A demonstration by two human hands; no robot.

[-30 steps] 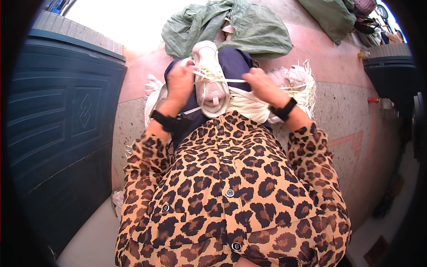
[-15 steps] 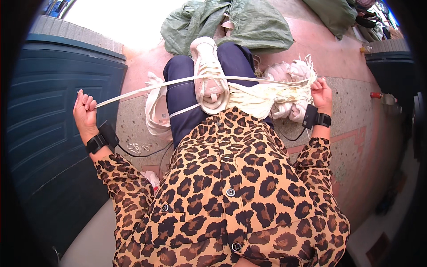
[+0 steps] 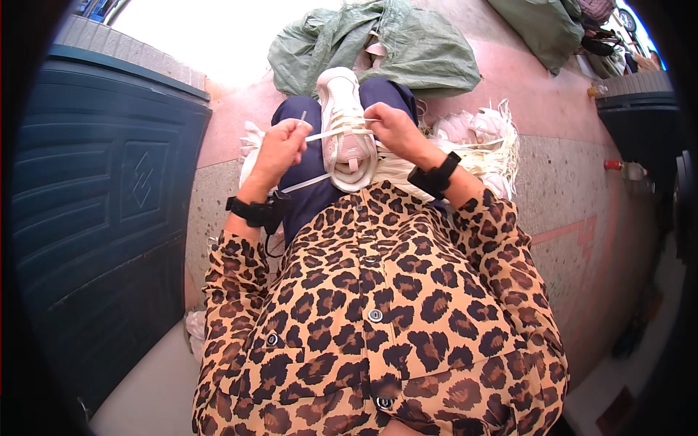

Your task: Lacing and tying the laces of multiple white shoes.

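A white and pale pink sneaker point(image 3: 339, 91) lies between my thighs, toe pointing away and opening toward me. A flat cream shoelace point(image 3: 327, 134) crosses over its tongue. Just left of the shoe, my left hand point(image 3: 282, 149) pinches the lace, with a thin end poking up above the fingers. My right hand point(image 3: 396, 132) is closed on the lace at the shoe's right edge; its fingertips are partly hidden. Over my right thigh lies a bundle of cream laces point(image 3: 396, 168), partly covered by my right forearm.
Several pale shoes point(image 3: 465, 127) and loose lace ends lie on the floor at right. Ahead is a green woven sack point(image 3: 436, 62), with another sack point(image 3: 542, 33) farther right. A dark blue panelled door point(image 3: 87, 182) stands close on my left. A small red-ended object point(image 3: 614, 165) is at right.
Both hands have come inward from wide apart to either side of the sneaker. The lace, earlier stretched across between them, now spans only a short stretch over the shoe.
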